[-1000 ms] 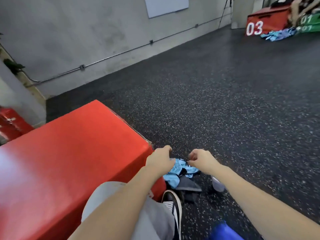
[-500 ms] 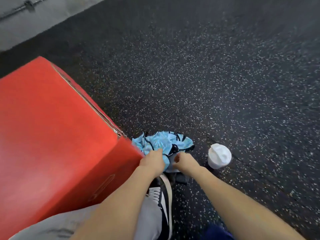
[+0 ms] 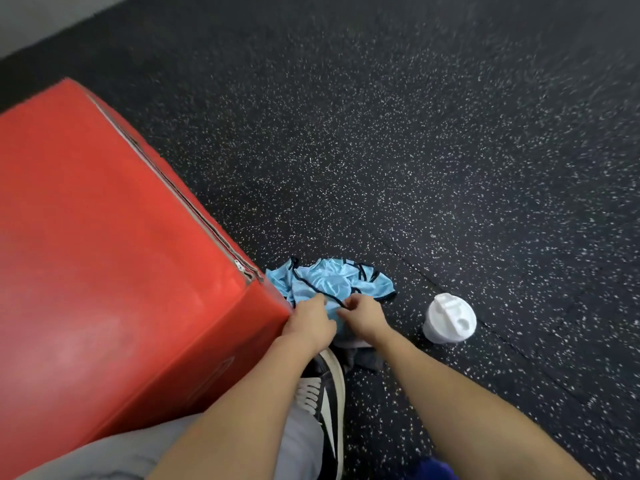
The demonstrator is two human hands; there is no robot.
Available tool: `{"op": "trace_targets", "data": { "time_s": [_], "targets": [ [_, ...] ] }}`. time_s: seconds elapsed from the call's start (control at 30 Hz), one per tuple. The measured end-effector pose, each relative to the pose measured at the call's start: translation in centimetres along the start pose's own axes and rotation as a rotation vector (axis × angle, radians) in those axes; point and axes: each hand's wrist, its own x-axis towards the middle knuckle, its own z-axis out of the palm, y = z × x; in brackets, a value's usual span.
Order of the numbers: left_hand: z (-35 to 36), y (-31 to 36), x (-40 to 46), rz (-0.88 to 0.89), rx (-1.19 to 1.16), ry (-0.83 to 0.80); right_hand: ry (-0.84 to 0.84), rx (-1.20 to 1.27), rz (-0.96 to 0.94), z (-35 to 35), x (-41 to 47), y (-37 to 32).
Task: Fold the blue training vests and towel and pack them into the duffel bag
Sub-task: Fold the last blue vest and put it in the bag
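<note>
Blue vests lie crumpled on the speckled floor, right at the corner of the red box. The left hand and right hand both have curled fingers down on the cloth, seemingly pinching it; the grips themselves are hidden. A white cup stands near the vests, on the side away from the box.

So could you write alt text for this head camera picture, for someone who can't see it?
Two hands, the left hand and right hand, grip a crumpled pile of light blue vests on a speckled black floor. A red padded box stands at left, a white lidded cup at right.
</note>
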Motion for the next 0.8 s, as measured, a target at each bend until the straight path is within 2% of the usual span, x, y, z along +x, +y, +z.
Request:
{"op": "trace_targets", "data": {
  "time_s": [0.1,0.2,0.5,0.67,0.8],
  "targets": [
    [-2.3,0.9,-2.1,0.026,-0.089,0.065,0.018,0.062,-0.108,-4.1,-1.9,-3.1],
    [-6.3,3.1,-4.6,0.113,-0.192,0.178,0.085,-0.031,-0.3,-9.4,-4.6,-7.8],
    [-23.3,5.4,-16.9,0.453,-0.351,0.545,0.206,-0.173,-0.731,-21.1,-19.0,-26.2],
    [-33.0,6.4,-26.2,0.669,-0.426,0.568,0.265,-0.171,-0.889,-25.7,-27.6,-36.1],
    [-39.7,6.7,-32.3,0.767,-0.548,0.587,0.305,-0.081,-1.045,-28.3,-33.3,-43.0]
  ]
}}
